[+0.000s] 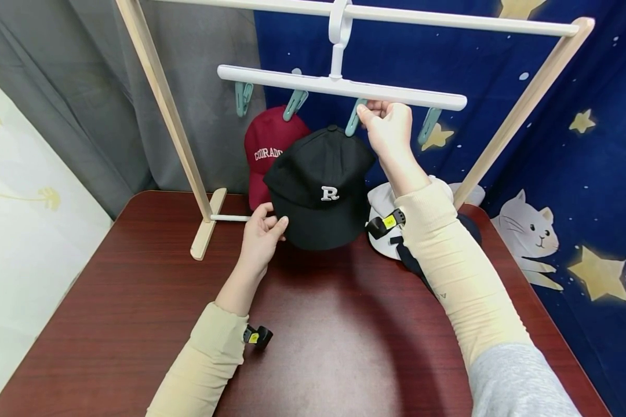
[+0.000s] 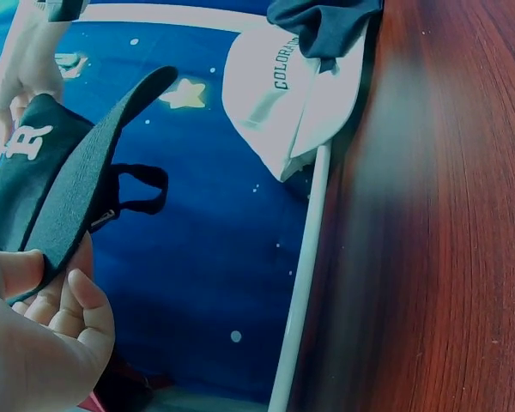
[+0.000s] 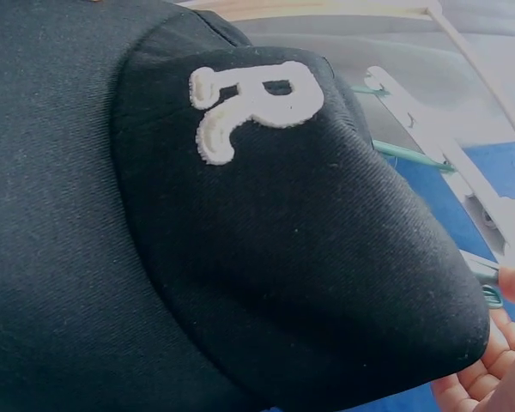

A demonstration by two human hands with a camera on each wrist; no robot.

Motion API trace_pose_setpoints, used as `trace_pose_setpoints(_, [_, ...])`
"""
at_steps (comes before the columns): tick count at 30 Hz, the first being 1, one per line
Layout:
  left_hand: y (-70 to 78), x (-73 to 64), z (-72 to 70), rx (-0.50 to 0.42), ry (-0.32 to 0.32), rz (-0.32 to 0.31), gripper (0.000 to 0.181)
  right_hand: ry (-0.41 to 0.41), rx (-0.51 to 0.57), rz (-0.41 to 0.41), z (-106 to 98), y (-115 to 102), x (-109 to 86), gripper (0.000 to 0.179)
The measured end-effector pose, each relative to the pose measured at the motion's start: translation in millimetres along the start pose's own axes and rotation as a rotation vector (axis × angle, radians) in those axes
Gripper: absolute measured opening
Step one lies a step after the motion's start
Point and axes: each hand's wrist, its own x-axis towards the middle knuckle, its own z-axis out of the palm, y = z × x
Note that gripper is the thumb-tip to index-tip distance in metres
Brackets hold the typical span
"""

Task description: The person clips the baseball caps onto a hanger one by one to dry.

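A black baseball cap [image 1: 323, 174] with a white letter R hangs in front of the hanger, its brim low and its crown up. My left hand [image 1: 261, 237] pinches the brim's edge between thumb and fingers, as the left wrist view shows of the brim [image 2: 94, 172]. Up at the white hanger [image 1: 313, 84], my right hand [image 1: 388, 127] pinches a teal clip [image 1: 356, 117] whose lower end overlaps the cap's crown. In the right wrist view the clip [image 3: 491, 296] sits between thumb and fingers beside the crown. Behind, a red cap [image 1: 271, 142] hangs under another teal clip [image 1: 295, 104].
The hanger hooks onto the white top bar [image 1: 448, 20] of a wooden-legged rack. White and dark caps [image 1: 383, 200] lie at the back right, partly behind my right arm. A lower white bar [image 1: 229, 218] joins the rack's feet above the brown table [image 1: 135, 324].
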Motion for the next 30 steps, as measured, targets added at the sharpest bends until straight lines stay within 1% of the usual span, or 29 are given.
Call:
trace_pose_setpoints(5, [-0.5, 1.0, 0.3, 0.001, 0.028, 0.005, 0.025, 0.0, -0.021, -0.004, -0.8, -1.1, -0.6, 0.008])
trace_pose_setpoints(9, [0.2, 1.3, 0.7, -0.013, 0.047, 0.011, 0.025, -0.004, -0.015, 0.001, -1.4, -2.4, -1.7, 0.008])
trace_pose_setpoints(12, [1.0, 1.5, 1.3, -0.032, 0.053, 0.015, 0.026, -0.008, -0.009, 0.008, -1.5, -3.4, -2.4, 0.008])
trace_pose_setpoints(18, [2.1, 2.8, 2.2, -0.042, 0.053, 0.009, 0.027, -0.019, -0.001, 0.037, -1.7, -5.4, -2.9, 0.008])
trace_pose_setpoints(20, [2.1, 3.3, 2.1, -0.039, 0.055, 0.006, 0.027, -0.038, 0.009, 0.057, -1.7, -5.7, -3.0, 0.012])
trace_pose_setpoints(23, [1.6, 3.3, 2.2, -0.038, 0.056, -0.001, 0.026, -0.075, 0.013, 0.089, -2.1, -4.7, -3.2, 0.023])
trace_pose_setpoints(25, [1.4, 2.9, 2.5, -0.032, 0.051, -0.009, 0.026, -0.103, 0.009, 0.096, -2.7, -2.9, -3.8, 0.029])
trace_pose_setpoints(30, [-0.1, 2.3, 3.2, -0.019, 0.028, -0.027, 0.026, -0.15, 0.016, 0.046, -2.9, 4.5, -5.4, 0.031])
